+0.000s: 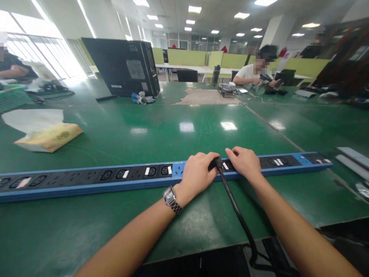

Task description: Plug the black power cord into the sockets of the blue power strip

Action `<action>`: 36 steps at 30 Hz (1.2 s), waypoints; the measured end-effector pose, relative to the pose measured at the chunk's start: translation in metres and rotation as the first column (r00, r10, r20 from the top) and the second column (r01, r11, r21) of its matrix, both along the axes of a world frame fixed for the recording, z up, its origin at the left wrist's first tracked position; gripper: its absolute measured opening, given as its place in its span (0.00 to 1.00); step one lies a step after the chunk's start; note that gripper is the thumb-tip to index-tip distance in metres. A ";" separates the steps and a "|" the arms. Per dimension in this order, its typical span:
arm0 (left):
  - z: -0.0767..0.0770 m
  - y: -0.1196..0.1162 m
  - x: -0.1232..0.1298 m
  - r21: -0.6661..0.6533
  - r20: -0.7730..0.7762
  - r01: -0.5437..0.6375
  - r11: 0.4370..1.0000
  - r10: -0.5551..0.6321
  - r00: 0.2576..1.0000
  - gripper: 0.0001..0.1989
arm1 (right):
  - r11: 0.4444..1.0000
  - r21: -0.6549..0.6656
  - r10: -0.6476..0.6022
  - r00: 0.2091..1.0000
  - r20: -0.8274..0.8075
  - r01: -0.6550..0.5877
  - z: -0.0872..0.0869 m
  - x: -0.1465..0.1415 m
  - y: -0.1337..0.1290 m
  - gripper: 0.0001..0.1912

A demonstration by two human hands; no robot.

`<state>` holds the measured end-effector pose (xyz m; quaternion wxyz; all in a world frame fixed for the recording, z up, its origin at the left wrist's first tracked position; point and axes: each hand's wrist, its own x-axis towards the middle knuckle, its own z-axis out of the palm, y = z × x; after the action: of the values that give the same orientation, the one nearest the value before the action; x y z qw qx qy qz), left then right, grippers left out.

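Several illegible labels (147, 171) dot the power strip (158, 182); left grip (198, 171) pinches a plug (219, 162), right grip (246, 161) unclear.

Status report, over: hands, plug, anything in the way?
Left hand pinching black plug. Right hand on blue power strip. Plug's seating unclear. Black cable passes between hands.

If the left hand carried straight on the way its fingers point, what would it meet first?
The black plug, which the left hand seems to hold; beyond that, probably the right hand, though depth is unclear.
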<state>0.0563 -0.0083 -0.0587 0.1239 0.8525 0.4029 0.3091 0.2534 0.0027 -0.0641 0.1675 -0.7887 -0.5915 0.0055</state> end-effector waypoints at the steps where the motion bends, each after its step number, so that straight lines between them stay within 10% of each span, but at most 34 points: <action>1: 0.000 0.000 -0.001 -0.009 0.008 0.012 1.000 -0.012 1.000 0.14 | 1.000 0.001 0.002 1.000 0.001 -0.002 0.000 0.000 0.000 0.25; 27: 0.007 -0.007 0.009 0.051 -0.105 -0.067 0.996 0.072 0.992 0.14 | 1.000 0.012 -0.002 1.000 0.008 0.002 -0.001 -0.001 -0.001 0.23; 36: 0.005 -0.002 0.009 0.002 -0.085 -0.035 0.999 0.035 0.996 0.14 | 0.968 0.248 0.078 0.979 -0.187 -0.030 -0.006 0.010 0.001 0.19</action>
<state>0.0651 -0.0105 -0.0534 0.1010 0.8577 0.4229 0.2746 0.2632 0.0034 -0.0699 0.3204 -0.7412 -0.5896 0.0148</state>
